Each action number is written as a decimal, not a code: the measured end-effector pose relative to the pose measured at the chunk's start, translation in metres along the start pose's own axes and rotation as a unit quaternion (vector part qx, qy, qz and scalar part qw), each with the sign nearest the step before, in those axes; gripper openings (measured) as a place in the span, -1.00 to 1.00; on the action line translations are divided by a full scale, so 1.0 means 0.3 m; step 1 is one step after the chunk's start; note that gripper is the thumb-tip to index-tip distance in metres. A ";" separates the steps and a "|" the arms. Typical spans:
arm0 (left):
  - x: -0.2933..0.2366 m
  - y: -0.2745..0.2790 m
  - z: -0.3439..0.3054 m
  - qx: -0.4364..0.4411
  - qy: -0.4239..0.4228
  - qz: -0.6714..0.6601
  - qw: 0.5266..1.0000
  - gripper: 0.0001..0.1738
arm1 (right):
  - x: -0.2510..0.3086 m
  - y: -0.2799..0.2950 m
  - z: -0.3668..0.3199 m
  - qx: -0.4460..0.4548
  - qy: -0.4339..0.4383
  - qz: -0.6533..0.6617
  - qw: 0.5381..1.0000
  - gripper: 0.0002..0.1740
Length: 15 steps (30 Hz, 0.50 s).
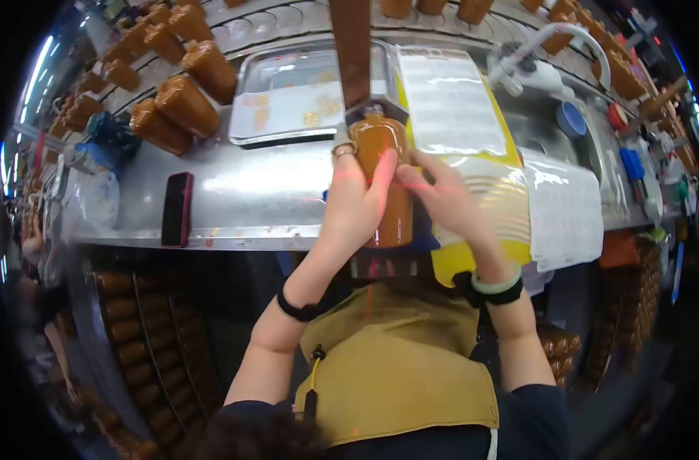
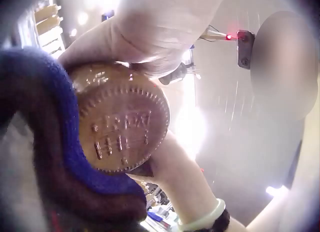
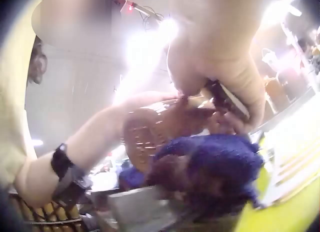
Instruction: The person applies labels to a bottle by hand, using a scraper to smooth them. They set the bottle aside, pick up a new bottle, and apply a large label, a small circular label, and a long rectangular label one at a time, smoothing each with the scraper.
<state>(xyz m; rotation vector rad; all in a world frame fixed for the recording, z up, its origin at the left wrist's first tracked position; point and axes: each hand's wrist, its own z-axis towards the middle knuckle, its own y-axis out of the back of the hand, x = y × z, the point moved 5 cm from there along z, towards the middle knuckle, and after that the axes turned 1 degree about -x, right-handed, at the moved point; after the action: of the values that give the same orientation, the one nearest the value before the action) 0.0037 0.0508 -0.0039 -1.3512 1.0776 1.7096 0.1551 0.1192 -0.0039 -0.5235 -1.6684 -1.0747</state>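
Observation:
A glazed brown bottle (image 1: 394, 211) lies over a blue cloth pad (image 3: 215, 162) at the front edge of the metal counter, its neck pointing away. My left hand (image 1: 355, 192) grips it from the left, thumb along its upper side. In the left wrist view the bottle's round base (image 2: 125, 129) shows raised lettering and a ridged rim. My right hand (image 1: 444, 198) is at the bottle's right side, fingers bent against it. Between its thumb and fingers it pinches a small flat dark piece with a pale face (image 3: 231, 99); I cannot tell its kind.
Several brown bottles (image 1: 187, 106) stand at the left. Behind are a metal tray (image 1: 288, 138) and a brown upright post (image 1: 352, 50). A phone (image 1: 177, 208) lies left. Printed sheets (image 1: 457, 103) cover the right side, by a sink (image 1: 595, 165) with a white faucet (image 1: 552, 31).

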 end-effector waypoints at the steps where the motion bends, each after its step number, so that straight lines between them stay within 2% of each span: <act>1: -0.025 0.006 -0.021 0.011 0.006 -0.006 1.000 -0.37 | -0.024 0.036 0.007 0.027 -0.021 -0.054 0.998 -0.45; 2: -0.074 0.016 -0.054 0.034 -0.023 -0.023 0.999 -0.25 | -0.072 0.077 0.026 0.011 0.005 0.009 1.000 -0.55; 3: -0.097 0.028 -0.087 0.055 -0.054 -0.041 0.996 -0.10 | -0.091 0.139 0.031 0.004 -0.007 0.004 1.000 -0.55; 5: -0.095 0.060 -0.152 0.066 -0.140 0.057 0.986 0.21 | -0.113 0.269 0.034 -0.041 -0.057 -0.128 0.989 -0.66; 6: -0.088 0.068 -0.187 0.052 -0.156 0.097 0.982 0.36 | -0.131 0.298 0.033 -0.044 -0.062 -0.130 0.989 -0.66; 7: -0.064 0.064 -0.213 0.056 -0.155 0.094 0.982 0.36 | -0.142 0.316 0.032 -0.045 -0.038 -0.188 0.980 -0.67; 8: -0.004 0.057 -0.232 0.072 -0.083 0.050 0.993 0.36 | -0.153 0.323 0.033 -0.044 -0.012 -0.245 0.968 -0.66; 9: 0.051 0.046 -0.245 0.086 -0.010 0.006 0.996 0.36 | -0.181 0.320 0.035 -0.043 -0.014 -0.245 0.968 -0.66; 10: 0.069 0.047 -0.235 0.051 -0.017 0.045 0.998 0.31 | -0.200 0.308 0.038 -0.049 0.037 -0.266 0.962 -0.65; 12: 0.037 0.054 -0.228 0.044 -0.043 0.090 0.994 0.27 | -0.242 0.292 0.052 -0.076 0.113 -0.316 0.939 -0.59; 13: 0.020 0.057 -0.231 0.038 -0.070 0.134 0.988 0.22 | -0.253 0.300 0.066 -0.072 0.112 -0.312 0.941 -0.59; 15: 0.028 0.053 -0.232 0.010 -0.091 0.096 0.991 0.17 | -0.272 0.318 0.111 -0.014 0.021 -0.248 0.968 -0.64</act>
<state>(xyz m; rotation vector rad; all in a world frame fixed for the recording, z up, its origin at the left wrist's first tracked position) 0.0153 -0.0189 -0.0170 -1.0827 1.1463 1.9144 0.2409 0.2086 -0.0428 -0.0919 -1.7953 -1.4572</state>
